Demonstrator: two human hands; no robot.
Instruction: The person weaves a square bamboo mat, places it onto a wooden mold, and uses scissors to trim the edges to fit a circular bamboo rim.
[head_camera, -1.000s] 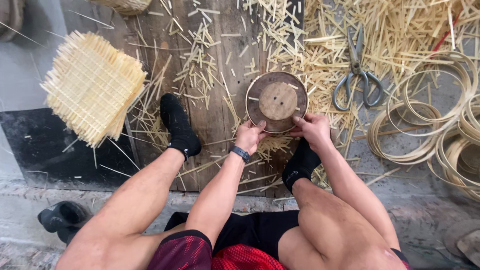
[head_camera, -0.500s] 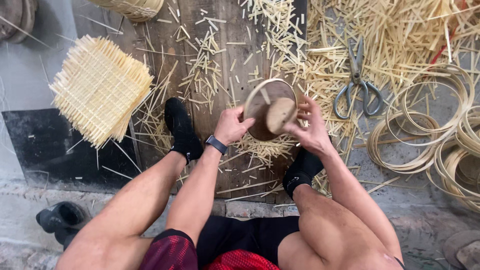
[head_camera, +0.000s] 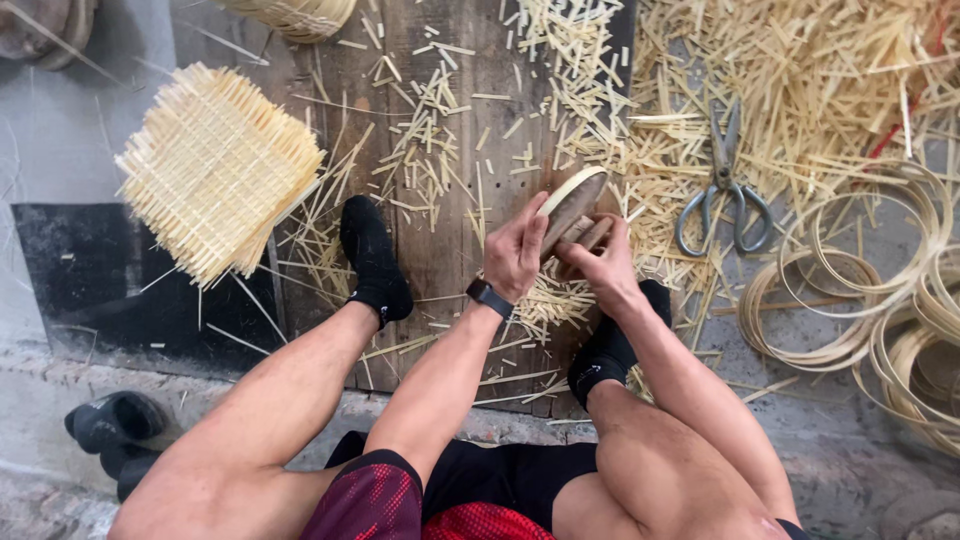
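I hold a round wooden mould with a bamboo hoop around its rim (head_camera: 573, 200), tilted up on edge over a wooden board (head_camera: 440, 240). My left hand (head_camera: 515, 248), with a dark watch on the wrist, grips its left side. My right hand (head_camera: 598, 258) grips its lower right side, fingers against the inner disc. Both my feet in black socks rest on the board, one on each side of my hands.
A stack of woven bamboo mats (head_camera: 215, 165) lies at the left. Metal scissors (head_camera: 722, 190) lie to the right among scattered bamboo strips (head_camera: 820, 80). Coiled bamboo hoops (head_camera: 880, 290) sit at the far right. Black shoes (head_camera: 115, 425) stand at the lower left.
The round mould lay flat on the board a second ago; both hands have lifted and tipped it up onto its edge.
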